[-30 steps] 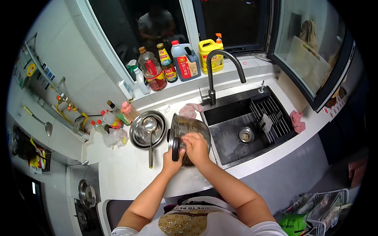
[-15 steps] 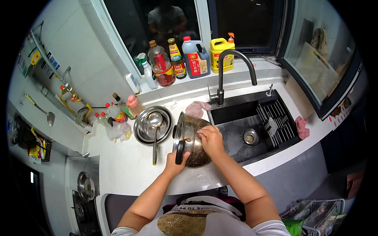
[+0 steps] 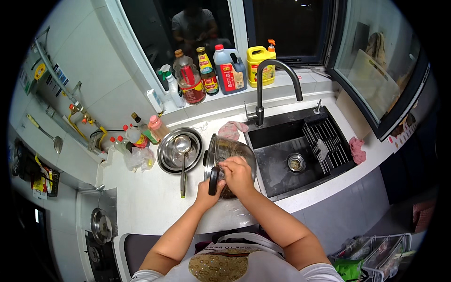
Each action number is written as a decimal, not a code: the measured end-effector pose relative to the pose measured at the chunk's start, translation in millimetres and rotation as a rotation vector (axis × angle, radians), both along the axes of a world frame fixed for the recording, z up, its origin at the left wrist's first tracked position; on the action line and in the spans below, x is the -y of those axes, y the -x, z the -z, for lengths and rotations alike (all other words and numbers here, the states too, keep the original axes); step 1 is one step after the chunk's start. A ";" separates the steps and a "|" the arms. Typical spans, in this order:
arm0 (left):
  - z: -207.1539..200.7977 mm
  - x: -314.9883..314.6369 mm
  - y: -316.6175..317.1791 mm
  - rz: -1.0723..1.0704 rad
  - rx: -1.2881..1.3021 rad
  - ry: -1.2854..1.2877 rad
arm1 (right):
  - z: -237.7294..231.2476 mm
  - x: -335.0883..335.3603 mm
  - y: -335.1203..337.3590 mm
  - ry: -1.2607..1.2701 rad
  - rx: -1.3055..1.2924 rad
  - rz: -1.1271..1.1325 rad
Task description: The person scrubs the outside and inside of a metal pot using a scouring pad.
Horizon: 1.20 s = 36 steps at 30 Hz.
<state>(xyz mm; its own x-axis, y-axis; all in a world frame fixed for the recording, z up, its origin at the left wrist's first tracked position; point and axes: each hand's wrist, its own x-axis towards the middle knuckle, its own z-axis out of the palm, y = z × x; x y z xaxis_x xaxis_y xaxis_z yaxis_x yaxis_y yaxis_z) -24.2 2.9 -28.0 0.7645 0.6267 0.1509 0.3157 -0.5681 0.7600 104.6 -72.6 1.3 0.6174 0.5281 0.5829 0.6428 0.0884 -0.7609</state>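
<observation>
A stainless steel pot (image 3: pixel 238 149) with black side handles lies tipped on its side on the counter, left of the sink. Stains and wet patches mark its outer wall. My left hand (image 3: pixel 207 193) grips it beside the near black handle (image 3: pixel 214 180), the thumb against the metal. Closed fingers of my right hand (image 3: pixel 237 175) press on the pot's wall close to that handle; whatever is pinched in them, if anything, is hidden. Left of the pot, a ladle (image 3: pixel 182 145) rests in nested metal bowls (image 3: pixel 165 165), its handle hanging over the rim.
The black sink (image 3: pixel 272 178) with a drying rack (image 3: pixel 324 145) and a tall faucet (image 3: pixel 260 94) is at the right. Pink cloths (image 3: pixel 232 129) lie by it. Bottles (image 3: pixel 190 82) line the sill; more (image 3: pixel 137 136) stand at the left. An open window sash (image 3: pixel 376 80) juts in.
My right hand has slid left along the pot's wall, nearer to the handle. My left hand keeps its grip on the pot. The view has shifted slightly.
</observation>
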 end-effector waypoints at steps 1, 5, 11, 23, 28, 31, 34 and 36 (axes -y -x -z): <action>-2.6 0.0 -0.9 0.004 0.000 0.008 | 0.9 1.0 -2.2 0.013 0.032 0.016; -6.5 4.1 3.4 -0.017 -0.024 -0.012 | -4.3 13.9 -27.3 0.285 0.038 0.002; 9.0 -3.0 0.4 0.010 0.071 0.030 | 2.3 3.9 11.0 -0.030 0.068 0.017; -1.1 4.0 -0.7 0.016 0.106 0.002 | 1.8 4.6 26.7 0.014 0.050 0.117; -3.9 8.4 -2.0 -0.011 0.137 0.013 | 8.8 16.3 13.1 0.014 0.074 0.025; -0.8 9.5 -1.4 0.007 0.167 0.007 | 6.7 5.1 7.0 -0.031 0.095 0.019; -4.2 5.3 -0.5 -0.008 0.165 0.006 | 14.6 28.7 19.5 0.019 0.200 -0.016; 3.5 1.9 -0.7 -0.048 0.175 -0.007 | 21.1 32.6 11.8 0.027 0.207 -0.019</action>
<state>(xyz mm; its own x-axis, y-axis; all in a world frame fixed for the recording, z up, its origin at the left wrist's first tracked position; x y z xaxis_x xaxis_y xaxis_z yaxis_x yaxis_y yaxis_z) -23.5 1.0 -31.5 0.6956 0.6602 0.2834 0.2060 -0.5612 0.8016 92.9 -105.3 -19.8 0.4758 0.5561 0.6814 0.7838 0.0835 -0.6154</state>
